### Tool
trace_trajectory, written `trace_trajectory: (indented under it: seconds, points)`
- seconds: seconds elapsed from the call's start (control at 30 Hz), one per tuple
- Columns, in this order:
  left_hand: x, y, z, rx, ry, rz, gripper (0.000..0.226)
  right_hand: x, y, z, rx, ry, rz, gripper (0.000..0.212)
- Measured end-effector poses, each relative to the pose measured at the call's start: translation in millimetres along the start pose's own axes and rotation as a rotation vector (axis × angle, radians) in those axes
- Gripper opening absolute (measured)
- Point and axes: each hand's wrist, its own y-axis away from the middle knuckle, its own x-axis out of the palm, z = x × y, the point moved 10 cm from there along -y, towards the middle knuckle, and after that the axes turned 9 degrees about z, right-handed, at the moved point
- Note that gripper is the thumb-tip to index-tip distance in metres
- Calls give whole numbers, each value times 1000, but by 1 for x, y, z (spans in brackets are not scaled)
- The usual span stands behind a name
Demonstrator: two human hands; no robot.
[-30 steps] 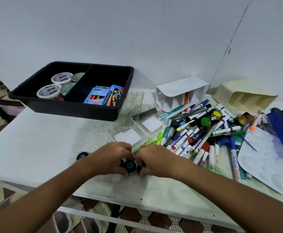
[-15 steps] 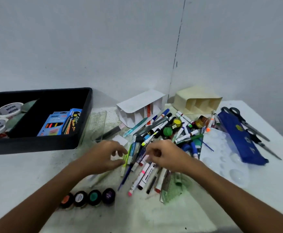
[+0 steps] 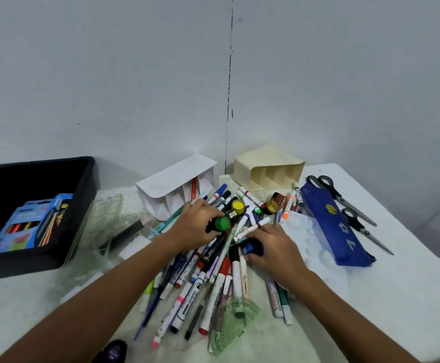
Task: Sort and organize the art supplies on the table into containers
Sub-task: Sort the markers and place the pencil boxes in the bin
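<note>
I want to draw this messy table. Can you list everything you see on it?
black tray: one, far left
blue boxes: two at least, inside the tray
white holder: one, tipped over by the wall
cream holder: one, tipped over, behind the pile
markers and pens: many, mixed colours, middle heap
yellow jar: one, top of heap
brown jars: two, beside the cream holder
white palette: one, right of heap
blue pouch: one, right
scissors: two pairs, far right
left hand: grips green jar
right hand: grips blue jar

Your two forearms enter from the lower corners of the frame, both bare with no sleeve showing. Your left hand (image 3: 195, 226) and right hand (image 3: 276, 247) carry no gloves, rings or watch.
</note>
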Motion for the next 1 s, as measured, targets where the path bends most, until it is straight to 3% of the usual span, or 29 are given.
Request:
trace_trajectory:
  seconds: [0.2, 0.33, 0.5, 0.77, 1.0]
  points:
    - [-1, -9, 6, -18, 52, -42, 47, 2, -5, -5, 22, -64, 18, 43]
    - [-9, -4, 4, 66, 115, -53, 48, -10, 2, -5, 40, -264, -9, 31]
    - [-36, 26, 11, 86, 340, -58, 41, -25, 4, 16, -2, -565, -64, 34]
    - [-74, 134, 58, -60, 485, -109, 37, 7, -5, 126, -197, -771, 144, 61]
    - [-90, 265, 110, -255, 500, -127, 33, 47, 10, 241, -352, -743, 302, 40]
